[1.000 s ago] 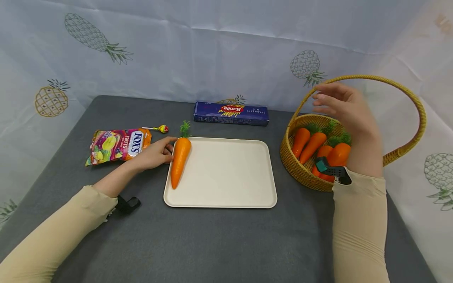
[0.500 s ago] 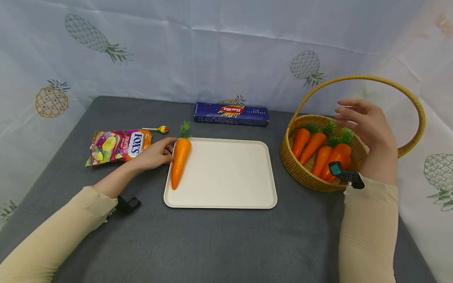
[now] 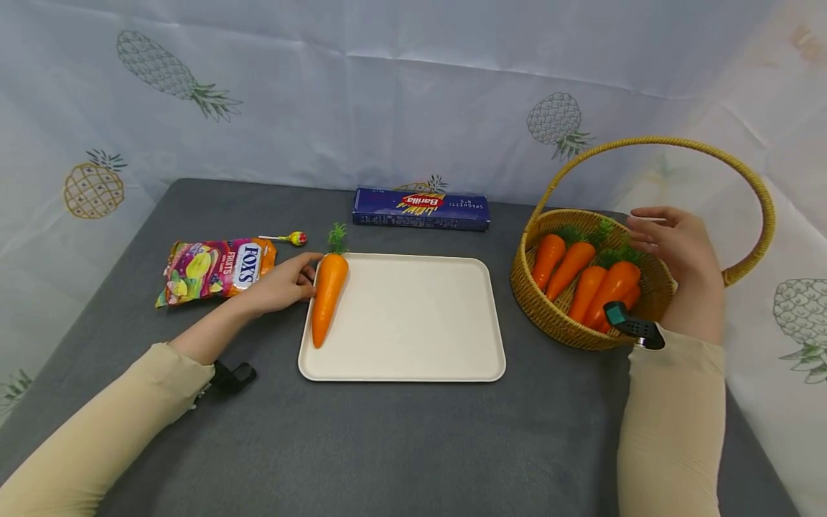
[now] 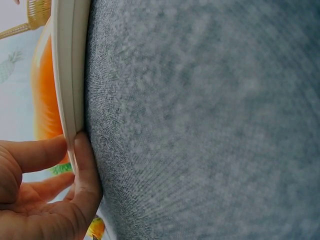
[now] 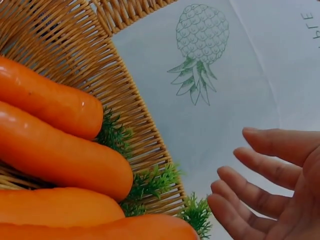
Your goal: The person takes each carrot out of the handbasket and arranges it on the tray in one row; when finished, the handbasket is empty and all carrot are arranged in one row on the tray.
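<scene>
My left hand (image 3: 281, 286) pinches the left rim of a cream tray (image 3: 413, 323). In the left wrist view the thumb lies on the inner side of the tray's rim (image 4: 70, 75) and a finger on the outer side. A single orange carrot (image 3: 329, 294) with a green top lies on the tray beside that hand. My right hand (image 3: 675, 240) hovers over the right side of a wicker basket (image 3: 545, 316), fingers loosely spread and holding nothing. Several carrots (image 5: 65, 145) with leafy tops lie inside the basket, apart from the right hand.
A Fox's candy bag (image 3: 216, 269) and a lollipop (image 3: 287, 237) lie left of the tray. Behind the tray is a blue Barilla spaghetti box (image 3: 420, 210). The basket's tall handle (image 3: 685, 141) arches above the right hand. A pineapple-print cloth (image 3: 413, 108) hangs behind the table.
My right hand has shifted right and lower over the basket, uncovering more of the carrots. The left hand, the tray and its carrot have stayed put.
</scene>
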A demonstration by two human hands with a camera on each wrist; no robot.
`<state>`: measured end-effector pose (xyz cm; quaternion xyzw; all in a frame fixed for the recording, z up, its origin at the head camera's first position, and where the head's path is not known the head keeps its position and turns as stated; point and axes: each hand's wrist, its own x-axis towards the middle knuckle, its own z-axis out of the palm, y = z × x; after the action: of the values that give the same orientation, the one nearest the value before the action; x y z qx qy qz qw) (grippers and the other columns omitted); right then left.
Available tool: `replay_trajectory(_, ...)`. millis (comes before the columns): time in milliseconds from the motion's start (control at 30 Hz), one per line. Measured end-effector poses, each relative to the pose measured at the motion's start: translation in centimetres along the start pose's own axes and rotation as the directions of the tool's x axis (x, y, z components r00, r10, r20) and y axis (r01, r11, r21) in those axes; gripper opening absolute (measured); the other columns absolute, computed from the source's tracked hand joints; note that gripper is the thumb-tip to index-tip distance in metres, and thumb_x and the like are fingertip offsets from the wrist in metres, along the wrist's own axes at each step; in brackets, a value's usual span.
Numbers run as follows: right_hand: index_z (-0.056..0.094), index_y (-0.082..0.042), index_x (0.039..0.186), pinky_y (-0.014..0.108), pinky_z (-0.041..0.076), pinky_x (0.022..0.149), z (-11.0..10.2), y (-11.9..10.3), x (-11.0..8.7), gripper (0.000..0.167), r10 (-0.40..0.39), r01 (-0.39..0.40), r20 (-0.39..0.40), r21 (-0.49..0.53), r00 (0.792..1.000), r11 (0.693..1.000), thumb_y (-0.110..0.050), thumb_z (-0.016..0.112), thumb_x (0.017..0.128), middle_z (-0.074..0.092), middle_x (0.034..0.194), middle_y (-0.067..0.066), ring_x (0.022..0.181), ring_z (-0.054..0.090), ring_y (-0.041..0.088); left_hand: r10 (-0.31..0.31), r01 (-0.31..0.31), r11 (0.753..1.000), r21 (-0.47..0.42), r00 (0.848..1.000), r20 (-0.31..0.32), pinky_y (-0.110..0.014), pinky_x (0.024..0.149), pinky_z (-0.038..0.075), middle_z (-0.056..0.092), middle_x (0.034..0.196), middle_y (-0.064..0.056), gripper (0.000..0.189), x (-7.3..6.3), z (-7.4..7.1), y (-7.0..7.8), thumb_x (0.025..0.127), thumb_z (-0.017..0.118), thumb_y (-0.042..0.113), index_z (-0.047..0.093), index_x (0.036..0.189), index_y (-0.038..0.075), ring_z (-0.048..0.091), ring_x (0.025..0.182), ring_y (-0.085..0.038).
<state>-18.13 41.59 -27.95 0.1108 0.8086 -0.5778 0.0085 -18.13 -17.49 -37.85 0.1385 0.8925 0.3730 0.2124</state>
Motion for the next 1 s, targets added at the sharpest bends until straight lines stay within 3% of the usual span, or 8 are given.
replay_trajectory(133,0.062,-0.037,0.102,0.012,0.053,0.072,-0.1,0.5,-0.1,0.009,0.009,-0.011,-0.012,-0.205,1.0,0.979,-0.036,0.064,0.093,0.056,0.095,-0.028,0.081,0.061,-0.007,0.0,0.0,1.0,-0.004,1.0,0.002,-0.028,0.076,0.046,0.052,0.116,-0.021,0.064,-0.1,0.0,0.1,0.094,0.052,0.005,0.027,0.152,-0.003,0.051,0.091,-0.025)
replay_trajectory(233,0.06,-0.038,0.104,0.011,0.052,0.073,-0.3,0.9,-0.2,0.01,0.03,-0.033,-0.017,-0.29,0.999,0.957,-0.041,0.061,0.094,0.05,0.098,-0.029,0.081,0.058,-0.008,-0.001,0.001,1.0,-0.005,1.0,0.003,-0.026,0.076,0.046,0.052,0.117,-0.021,0.063,-0.2,0.0,0.1,0.094,0.053,0.005,0.027,0.152,-0.003,0.051,0.091,-0.025)
replay_trajectory(467,0.062,-0.039,0.09,0.015,0.051,0.069,-0.4,1.4,-0.6,0.004,0.066,-0.076,-0.041,-0.339,0.997,0.938,-0.041,0.066,0.091,0.053,0.082,-0.029,0.072,0.057,-0.004,0.004,-0.004,1.0,-0.006,1.0,0.003,-0.026,0.075,0.046,0.052,0.118,-0.021,0.064,-0.2,0.1,0.2,0.094,0.053,0.005,0.026,0.152,-0.003,0.052,0.091,-0.024)
replay_trajectory(633,0.058,-0.037,0.098,0.02,0.052,0.07,-0.6,1.6,-0.4,0.012,0.121,-0.102,0.023,-0.401,0.992,0.91,-0.043,0.066,0.091,0.052,0.079,-0.029,0.073,0.055,-0.001,0.005,-0.005,1.0,-0.006,1.0,0.003,-0.028,0.077,0.046,0.052,0.118,-0.021,0.064,-0.1,0.1,0.0,0.094,0.053,0.005,0.027,0.152,-0.003,0.052,0.091,-0.025)
replay_trajectory(800,0.05,-0.028,0.119,0.022,0.051,0.072,-0.7,1.8,-0.1,0.034,0.21,-0.14,0.108,-0.451,0.972,0.881,-0.043,0.065,0.092,0.046,0.103,-0.013,0.074,0.048,0.003,0.008,-0.008,1.0,0.0,1.0,0.0,-0.028,0.077,0.046,0.053,0.117,-0.021,0.064,-0.2,0.2,0.0,0.094,0.052,0.005,0.027,0.152,-0.003,0.052,0.091,-0.025)
replay_trajectory(867,0.044,-0.02,0.134,0.022,0.051,0.072,-0.7,1.7,-0.1,0.051,0.235,-0.137,0.149,-0.482,0.961,0.866,-0.043,0.063,0.093,0.043,0.125,0.002,0.074,0.049,0.002,0.01,-0.01,1.0,0.0,1.0,0.0,-0.028,0.077,0.046,0.053,0.117,-0.021,0.064,-0.2,0.1,0.0,0.094,0.052,0.004,0.027,0.152,-0.003,0.052,0.091,-0.026)
replay_trajectory(967,0.026,-0.006,0.151,0.02,0.052,0.073,-0.7,1.6,-0.1,0.077,0.271,-0.127,0.202,-0.531,0.941,0.838,-0.044,0.061,0.094,0.026,0.15,0.029,0.074,0.053,-0.003,0.014,-0.014,1.0,0.001,1.0,-0.003,-0.029,0.077,0.046,0.053,0.116,-0.021,0.064,-0.1,0.0,0.0,0.094,0.053,0.004,0.027,0.152,-0.003,0.052,0.092,-0.026)
replay_trajectory(1000,0.019,-0.001,0.153,0.02,0.052,0.075,-0.7,1.5,-0.1,0.083,0.283,-0.124,0.221,-0.541,0.933,0.832,-0.044,0.06,0.095,0.014,0.155,0.033,0.076,0.054,-0.005,0.016,-0.016,1.0,0.002,1.0,-0.004,-0.029,0.077,0.046,0.053,0.116,-0.021,0.064,-0.1,0.0,-0.1,0.094,0.053,0.004,0.028,0.152,-0.003,0.052,0.092,-0.026)
